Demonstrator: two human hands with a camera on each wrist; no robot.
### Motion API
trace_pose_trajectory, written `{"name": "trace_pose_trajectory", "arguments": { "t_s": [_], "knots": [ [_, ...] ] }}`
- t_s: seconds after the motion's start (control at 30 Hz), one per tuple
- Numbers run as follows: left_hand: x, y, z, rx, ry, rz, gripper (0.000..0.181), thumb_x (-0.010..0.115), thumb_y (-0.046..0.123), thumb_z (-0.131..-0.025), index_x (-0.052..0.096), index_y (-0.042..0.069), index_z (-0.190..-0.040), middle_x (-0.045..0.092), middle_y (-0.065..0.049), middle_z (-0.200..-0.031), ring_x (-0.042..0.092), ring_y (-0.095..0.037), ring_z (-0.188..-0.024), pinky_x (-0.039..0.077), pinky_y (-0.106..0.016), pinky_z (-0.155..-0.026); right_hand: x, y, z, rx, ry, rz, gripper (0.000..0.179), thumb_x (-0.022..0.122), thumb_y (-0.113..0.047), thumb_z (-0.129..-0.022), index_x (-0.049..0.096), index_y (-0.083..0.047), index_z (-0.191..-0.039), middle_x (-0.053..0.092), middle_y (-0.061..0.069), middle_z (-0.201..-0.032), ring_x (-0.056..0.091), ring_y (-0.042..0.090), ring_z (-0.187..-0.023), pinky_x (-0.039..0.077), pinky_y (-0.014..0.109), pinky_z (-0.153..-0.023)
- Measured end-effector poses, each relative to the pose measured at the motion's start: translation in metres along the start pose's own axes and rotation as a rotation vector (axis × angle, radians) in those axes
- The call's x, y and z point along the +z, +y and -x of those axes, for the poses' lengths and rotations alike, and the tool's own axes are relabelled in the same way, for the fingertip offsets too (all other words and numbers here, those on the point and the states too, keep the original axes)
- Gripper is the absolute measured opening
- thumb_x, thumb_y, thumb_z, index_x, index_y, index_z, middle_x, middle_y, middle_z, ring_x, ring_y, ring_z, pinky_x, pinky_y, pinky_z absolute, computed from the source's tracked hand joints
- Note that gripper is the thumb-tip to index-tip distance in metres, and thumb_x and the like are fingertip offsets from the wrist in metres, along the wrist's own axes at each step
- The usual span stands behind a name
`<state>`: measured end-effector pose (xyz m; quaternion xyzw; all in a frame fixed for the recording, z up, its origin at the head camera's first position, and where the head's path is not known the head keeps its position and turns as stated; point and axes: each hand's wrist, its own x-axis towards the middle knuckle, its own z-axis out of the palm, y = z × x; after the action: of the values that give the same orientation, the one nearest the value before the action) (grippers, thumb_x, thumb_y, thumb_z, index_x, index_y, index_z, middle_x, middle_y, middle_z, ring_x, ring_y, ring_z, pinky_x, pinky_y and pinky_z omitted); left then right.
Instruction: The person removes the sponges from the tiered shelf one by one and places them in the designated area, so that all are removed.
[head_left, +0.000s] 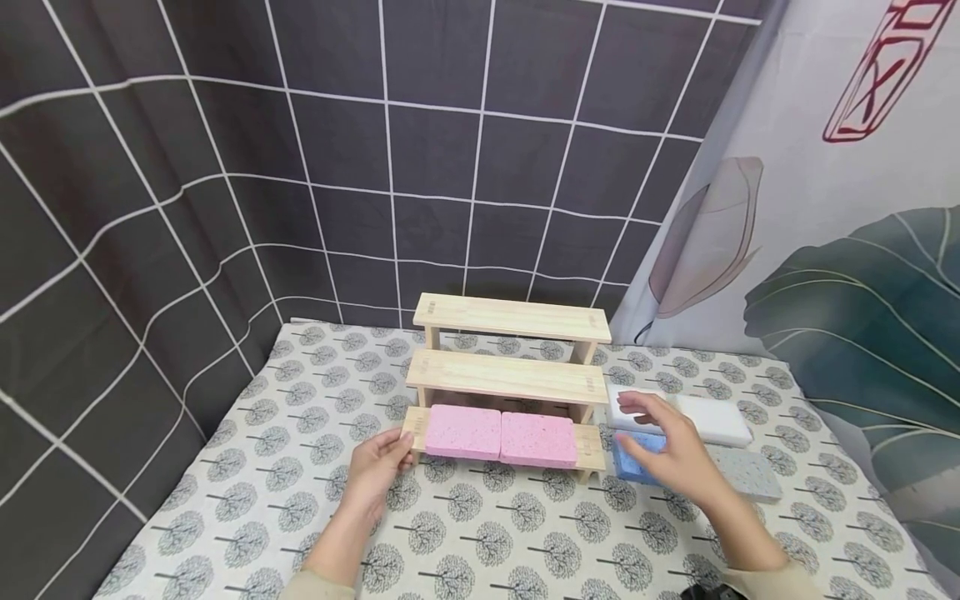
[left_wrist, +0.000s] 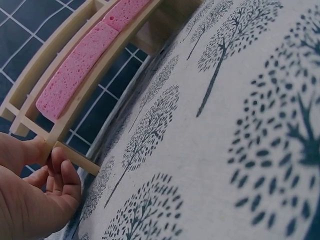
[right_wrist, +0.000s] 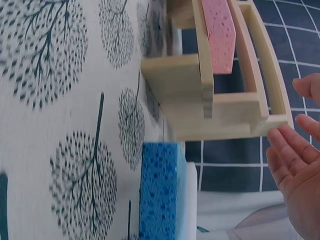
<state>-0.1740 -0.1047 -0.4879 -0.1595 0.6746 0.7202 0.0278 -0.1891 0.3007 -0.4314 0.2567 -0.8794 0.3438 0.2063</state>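
A three-step wooden rack [head_left: 506, 377] stands on the table. Two pink sponges [head_left: 463, 432] lie side by side on its lowest step. With thumb above and fingers beneath, my left hand [head_left: 373, 471] pinches the left end of that step; the left wrist view shows this grip on the wood close up. My right hand [head_left: 675, 454] hovers to the right of the rack, over a blue sponge [head_left: 628, 472], fingers spread and loosely bent, holding nothing. In the right wrist view the blue sponge [right_wrist: 160, 190] lies beside the rack's end, apart from the right hand [right_wrist: 302, 170].
Behind the blue sponge lie two white sponge blocks [head_left: 716, 419], one partly hidden by the right hand. A grey sponge [head_left: 750, 475] is at the right. A tree-print cloth [head_left: 300, 467] covers the table. Dark checked curtain [head_left: 337, 150] hangs behind.
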Motion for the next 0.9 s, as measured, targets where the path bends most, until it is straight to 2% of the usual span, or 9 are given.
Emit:
{"name": "trace_pose_trajectory", "arguments": {
  "t_s": [0.2, 0.33, 0.5, 0.77, 0.9],
  "knots": [
    [0.000, 0.002, 0.001, 0.011, 0.002, -0.002, 0.040, 0.064, 0.010, -0.099, 0.055, -0.013, -0.131, 0.068, -0.010, -0.095, 0.062, -0.013, -0.079, 0.057, -0.020, -0.071, 0.010, -0.005, -0.002, -0.020, -0.026, -0.026, 0.062, 0.085, 0.001, -0.075, 0.061, -0.005, -0.132, 0.069, 0.008, -0.117, 0.066, 0.023, -0.100, 0.057, 0.032, -0.087],
    [0.000, 0.003, 0.002, 0.017, 0.003, -0.012, 0.041, 0.064, 0.011, -0.100, 0.054, -0.013, -0.132, 0.068, -0.010, -0.096, 0.062, -0.013, -0.080, 0.057, -0.020, -0.071, 0.016, -0.007, -0.003, -0.012, -0.038, -0.025, 0.061, 0.084, 0.001, -0.076, 0.061, -0.006, -0.132, 0.068, 0.004, -0.117, 0.066, 0.020, -0.101, 0.056, 0.028, -0.089],
    [0.000, 0.002, 0.001, 0.021, 0.002, -0.015, 0.041, 0.064, 0.010, -0.100, 0.055, -0.013, -0.132, 0.068, -0.011, -0.098, 0.062, -0.013, -0.081, 0.057, -0.020, -0.071, 0.022, -0.007, -0.003, -0.012, -0.061, -0.046, 0.058, 0.083, 0.002, -0.076, 0.062, -0.004, -0.130, 0.068, 0.005, -0.118, 0.066, 0.023, -0.103, 0.056, 0.025, -0.090],
    [0.000, 0.001, 0.000, 0.023, 0.001, -0.013, 0.039, 0.064, 0.010, -0.099, 0.056, -0.012, -0.131, 0.068, -0.011, -0.096, 0.063, -0.013, -0.080, 0.057, -0.020, -0.071, 0.031, -0.012, -0.004, -0.019, -0.136, -0.041, 0.061, 0.084, -0.005, -0.077, 0.059, -0.007, -0.134, 0.067, 0.004, -0.122, 0.064, 0.025, -0.111, 0.055, 0.050, -0.094],
    [0.000, 0.001, 0.000, 0.019, 0.004, -0.017, 0.041, 0.064, 0.011, -0.099, 0.055, -0.013, -0.132, 0.068, -0.011, -0.097, 0.062, -0.012, -0.080, 0.057, -0.020, -0.071, 0.038, -0.013, -0.005, -0.027, -0.164, -0.029, 0.063, 0.084, -0.007, -0.078, 0.059, -0.006, -0.135, 0.066, 0.006, -0.128, 0.063, 0.026, -0.115, 0.053, 0.054, -0.097]
  ]
}}
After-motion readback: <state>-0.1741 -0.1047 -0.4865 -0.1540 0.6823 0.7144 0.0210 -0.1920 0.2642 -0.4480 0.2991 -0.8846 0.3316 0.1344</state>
